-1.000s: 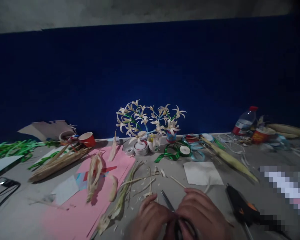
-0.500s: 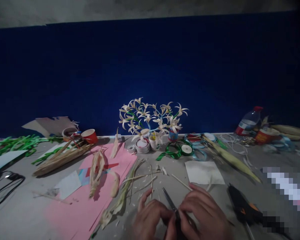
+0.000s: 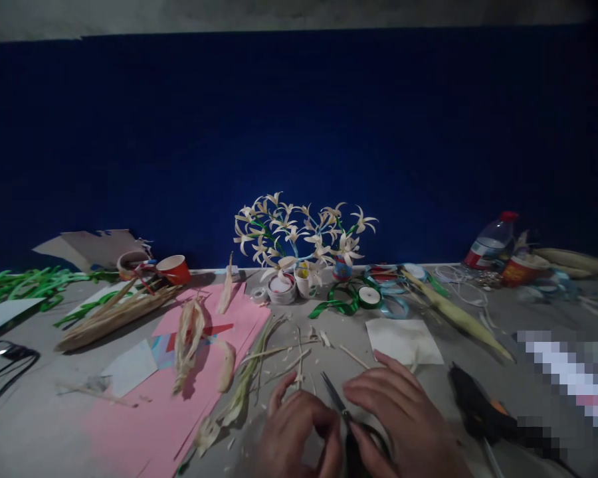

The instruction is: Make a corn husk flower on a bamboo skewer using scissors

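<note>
My left hand (image 3: 299,431) is at the bottom centre, thumb and index finger pressed together in a pinch with the other fingers curled. Whatever sits in that pinch is too small to make out. Just to its right is my right hand (image 3: 403,418), thumb apart from its loosely stretched fingers and no held thing visible. Between the hands, a pair of scissors (image 3: 335,393) with dark handles points away from me. My right thumb overlaps the handles; I cannot tell whether it touches them. Thin straw strips (image 3: 299,358) and small scraps lie beyond my left hand.
Pale husk flowers (image 3: 294,232) stand in small pots at the back. Pink paper (image 3: 144,425) and dried husks (image 3: 119,318) spread leftward. Green ribbon (image 3: 336,299), white paper (image 3: 403,342), a glue gun (image 3: 483,405) and a bottle (image 3: 493,239) are ahead and right.
My hands were together over the scissors, fingertips meeting; now they have parted. The right fingers have opened out, while the left stays pinched. The scissors lie almost as before.
</note>
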Available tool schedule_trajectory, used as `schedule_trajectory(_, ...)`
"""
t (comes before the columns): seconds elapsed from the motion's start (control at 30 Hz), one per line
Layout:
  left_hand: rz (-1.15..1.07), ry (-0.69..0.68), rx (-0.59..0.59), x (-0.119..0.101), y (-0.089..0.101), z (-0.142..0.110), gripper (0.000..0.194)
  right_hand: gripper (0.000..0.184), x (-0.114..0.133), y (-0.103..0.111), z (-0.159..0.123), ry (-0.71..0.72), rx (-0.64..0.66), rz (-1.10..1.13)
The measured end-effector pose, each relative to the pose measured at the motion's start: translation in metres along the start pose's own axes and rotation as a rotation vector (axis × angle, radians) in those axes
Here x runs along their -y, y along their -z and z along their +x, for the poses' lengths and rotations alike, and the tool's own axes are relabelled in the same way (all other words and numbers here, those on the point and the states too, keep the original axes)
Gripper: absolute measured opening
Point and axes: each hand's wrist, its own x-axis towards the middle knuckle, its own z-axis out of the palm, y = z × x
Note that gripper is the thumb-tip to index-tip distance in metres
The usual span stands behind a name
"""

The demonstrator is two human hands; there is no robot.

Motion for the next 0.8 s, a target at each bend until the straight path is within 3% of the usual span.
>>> schedule_trajectory(0.1, 0.029, -0.02, 0.012, 0.0, 0.001, 0.001, 0.025, 0.021, 0.003, -0.008, 0.007, -0.007, -0.036, 0.096)
schedule_trajectory(0.3, 0.039, -0.029, 0.024, 0.0, 0.0, 0.001, 0.023, 0.02, 0.001, -0.018, 0.006, 0.014, -0.06, 0.069)
schedule_trajectory(0.4, 0.018, -0.002, -0.027, -0.001, -0.003, -0.001, 0.023, 0.02, -0.013, -0.012, 0.0, 0.002, -0.055, -0.018)
schedule_trajectory(0.57, -0.013, 0.084, -0.127, -0.003, -0.002, -0.003, 0.022, 0.007, -0.042, 0.01, -0.021, -0.156, -0.216, -0.288)
schedule_trajectory(0.7, 0.013, -0.005, -0.036, -0.002, 0.004, 0.003, 0.025, 0.029, -0.018, 0.009, -0.019, -0.085, -0.056, -0.152)
schedule_trajectory(0.8, 0.038, -0.071, -0.001, -0.002, 0.006, 0.006, 0.026, 0.026, 0.005, -0.003, -0.007, -0.026, -0.029, -0.046)
